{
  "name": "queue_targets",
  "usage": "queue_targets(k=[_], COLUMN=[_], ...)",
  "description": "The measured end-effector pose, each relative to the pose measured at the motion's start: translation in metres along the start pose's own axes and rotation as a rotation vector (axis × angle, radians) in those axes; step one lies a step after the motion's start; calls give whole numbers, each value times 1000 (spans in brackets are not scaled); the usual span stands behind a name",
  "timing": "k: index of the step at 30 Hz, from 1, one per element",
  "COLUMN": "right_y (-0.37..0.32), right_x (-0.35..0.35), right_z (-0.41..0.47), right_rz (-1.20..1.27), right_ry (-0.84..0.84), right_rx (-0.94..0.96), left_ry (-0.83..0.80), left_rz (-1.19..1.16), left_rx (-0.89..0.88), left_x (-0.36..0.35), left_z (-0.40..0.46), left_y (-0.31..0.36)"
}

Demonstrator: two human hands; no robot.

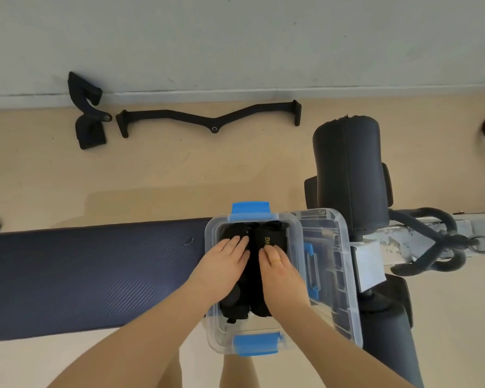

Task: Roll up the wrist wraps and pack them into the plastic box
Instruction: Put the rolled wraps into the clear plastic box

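A pale wall fills the top of the view, meeting a tan floor below it. A long dark blue padded bench stretches in from the left, and a grey exercise machine with a padded roller stands at the right. On the bench's right end sits the clear plastic box, with blue latches at its far and near ends. Its clear lid lies just beside it on the right, touching the box's rim.

Against the wall on the floor lie a black cable bar and, just left of it, a black grip handle.

Inside the box are the black rolled wrist wraps, packed side by side; one shows yellow lettering. Both bare forearms reach in from the bottom of the frame. The left hand lies flat on the wraps in the left half of the box, its fingers straight and close together. The right hand presses on the wraps in the right half, fingers extended and together, a thin gold ring on one finger. The two hands are near each other but apart, with dark fabric showing between them
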State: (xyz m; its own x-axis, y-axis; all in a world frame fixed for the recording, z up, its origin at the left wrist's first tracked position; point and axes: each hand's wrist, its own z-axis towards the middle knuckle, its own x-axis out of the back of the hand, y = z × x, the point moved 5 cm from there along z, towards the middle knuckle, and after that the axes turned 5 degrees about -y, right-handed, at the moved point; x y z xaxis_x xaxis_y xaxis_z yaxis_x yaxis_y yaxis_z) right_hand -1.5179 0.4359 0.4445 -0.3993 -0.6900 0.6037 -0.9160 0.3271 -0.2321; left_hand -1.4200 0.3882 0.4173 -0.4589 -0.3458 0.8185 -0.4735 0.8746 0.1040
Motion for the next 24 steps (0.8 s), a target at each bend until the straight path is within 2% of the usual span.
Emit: queue_targets(k=[1, 4, 10, 13, 16, 18, 20, 22, 24], right_y=[1, -2, 4, 3, 0, -7, -22, -49, -90], right_x=[-3, -5, -7, -4, 15, 40, 69, 100, 127], right_z=[3, 14, 37, 42, 37, 21, -3, -28, -55], right_rz=[4, 17, 7, -50, -8, -42, -113, -199, -283], right_ry=[-22, -49, -93, -168, -310, -261, -182, -161, -169], right_rx=[0, 13, 58, 78, 35, 12, 8, 23, 64], left_ry=[-45, 37, 72, -33, -98, -45, 40, -34, -223], left_rz=[-8, -33, -108, -160, -338, -378, -354, -368, -465], left_rx=[16, 68, 84, 153, 121, 103, 173, 236, 290], left_x=[2, 3, -7, -2, 24, 52, 77, 91, 96], left_z=[1, 3, 17, 21, 17, -7, -48, -98, -154], left_y=[-2, -4, -4, -8, -16, -23, -38, -58, -79])
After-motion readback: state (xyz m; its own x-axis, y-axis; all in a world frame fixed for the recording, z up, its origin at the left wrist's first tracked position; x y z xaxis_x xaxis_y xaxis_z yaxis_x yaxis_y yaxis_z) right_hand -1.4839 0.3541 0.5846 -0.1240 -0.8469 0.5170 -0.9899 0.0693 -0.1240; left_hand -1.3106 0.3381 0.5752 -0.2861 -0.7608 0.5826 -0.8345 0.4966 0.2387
